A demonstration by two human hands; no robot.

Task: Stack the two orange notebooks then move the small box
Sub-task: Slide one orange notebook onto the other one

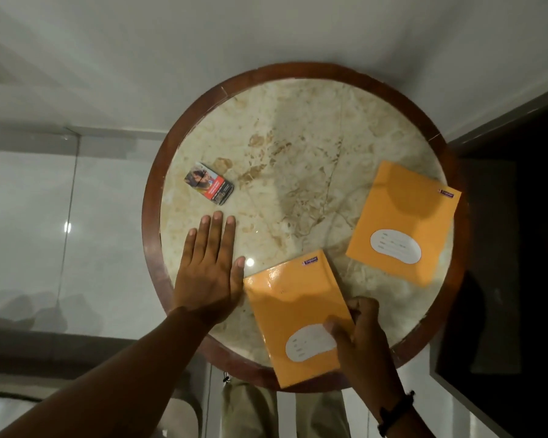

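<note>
Two orange notebooks lie on a round marble table (298, 128). The near notebook (285, 308) sits at the front edge, and my right hand (358, 336) grips its right side with the thumb on the cover's white label. The far notebook (405, 216) lies apart at the right, overhanging the wooden rim. A small printed box (210, 183) rests at the left of the table. My left hand (209, 270) lies flat on the marble with fingers spread, just in front of the box and left of the near notebook, holding nothing.
The table has a dark wooden rim (151, 197). Pale glossy floor surrounds it on the left and behind. A dark panel (519, 248) stands close to the table's right side. My legs (282, 412) show below the front edge.
</note>
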